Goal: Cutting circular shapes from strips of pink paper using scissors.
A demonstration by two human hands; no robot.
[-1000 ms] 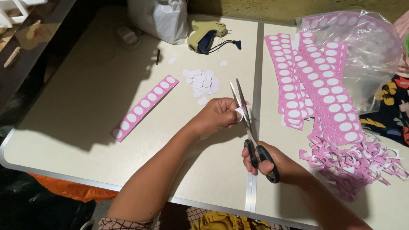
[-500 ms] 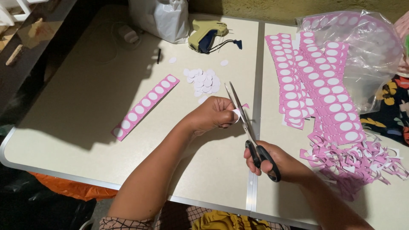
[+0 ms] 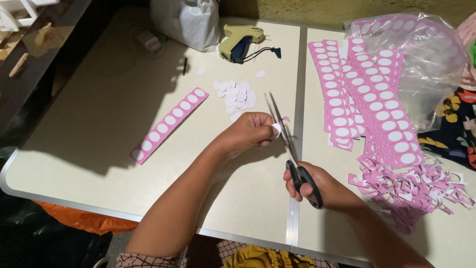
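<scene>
Where scissors cut: pink-edged white label.

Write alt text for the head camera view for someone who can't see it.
A person's right hand works black-handled scissors around a small white paper circle pinched in the left hand, over a pale folding table. Cut white circles and one pink strip lie left; stacked pink strips and scraps lie right.

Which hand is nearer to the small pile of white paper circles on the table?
The left hand. It holds a small paper piece just below the pile of white circles. The right hand grips the scissors farther down, near the table's front edge.
</scene>
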